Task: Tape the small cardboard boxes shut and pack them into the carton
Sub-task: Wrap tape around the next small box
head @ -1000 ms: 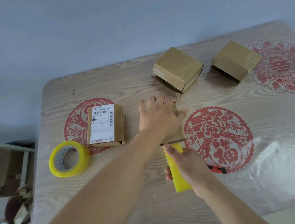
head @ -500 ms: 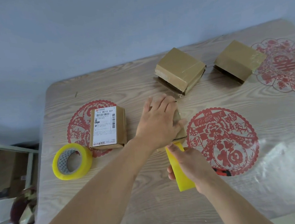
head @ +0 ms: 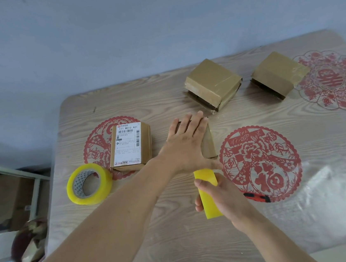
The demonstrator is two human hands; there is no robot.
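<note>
Left hand [head: 187, 144] spread flat, pressing small brown cardboard box [head: 209, 146], right hand [head: 222, 196] gripping flat yellow plastic scraper [head: 205, 175] on wood-grain surface [head: 180, 237]

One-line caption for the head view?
Left hand presses a small box flat while right hand holds a yellow scraper.

Left hand [head: 187, 145] flat, fingers straight, right hand [head: 223, 194] curled, gripping

The left hand [head: 187, 145] presses flat, fingers [head: 190, 122] straight, on a small cardboard box [head: 209, 144] at the worktop [head: 180, 237] centre. The right hand [head: 224, 196] grips a yellow scraper [head: 205, 175] just beside the box's near edge. A tape roll [head: 88, 183] lies near the left edge.
</note>
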